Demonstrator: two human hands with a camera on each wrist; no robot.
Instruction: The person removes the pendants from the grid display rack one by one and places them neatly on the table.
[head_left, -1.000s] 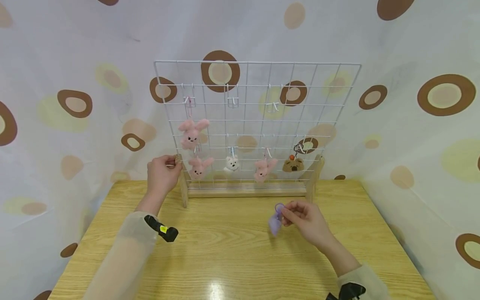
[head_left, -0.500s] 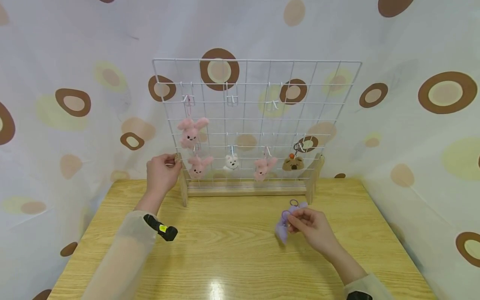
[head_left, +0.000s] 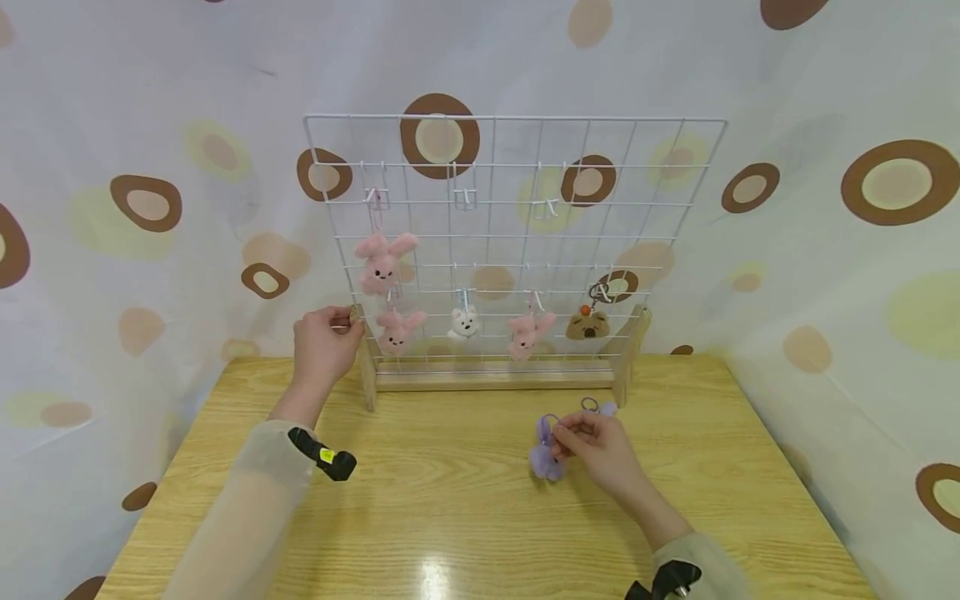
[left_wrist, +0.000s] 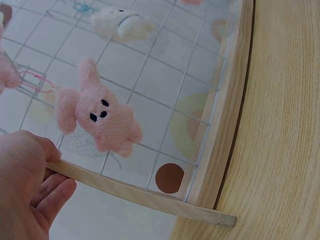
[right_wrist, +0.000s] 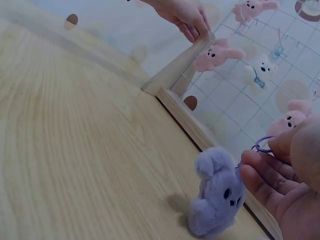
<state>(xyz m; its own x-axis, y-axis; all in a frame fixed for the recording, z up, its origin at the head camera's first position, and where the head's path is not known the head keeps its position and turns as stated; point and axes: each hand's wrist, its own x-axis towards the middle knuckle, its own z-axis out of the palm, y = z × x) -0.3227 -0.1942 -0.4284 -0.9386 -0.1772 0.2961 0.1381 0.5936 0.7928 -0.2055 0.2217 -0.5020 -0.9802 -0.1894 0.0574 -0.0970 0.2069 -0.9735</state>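
My left hand (head_left: 324,346) pinches the top of the left wooden upright (left_wrist: 125,187) of a white wire grid rack (head_left: 491,200). My right hand (head_left: 603,454) pinches the purple ring (right_wrist: 263,145) of a purple plush keychain (head_left: 546,460). The plush hangs below the fingers, close to the tabletop; whether it touches is unclear. In the right wrist view the plush body (right_wrist: 217,195) shows dark eyes. Partly hidden behind the right hand, a second purple keychain (head_left: 607,409) with a ring lies on the table.
On the rack hang pink rabbit plushes (head_left: 386,265), a white bear plush (head_left: 465,323) and a brown bear keychain (head_left: 587,325). White hooks (head_left: 545,208) project from the upper grid. A wooden bar (head_left: 495,382) joins the uprights on the wooden table (head_left: 420,500).
My right hand shifted right, then back left, with the purple plush keychain. The second purple keychain came into sight behind that hand. My left hand stayed on the upright.
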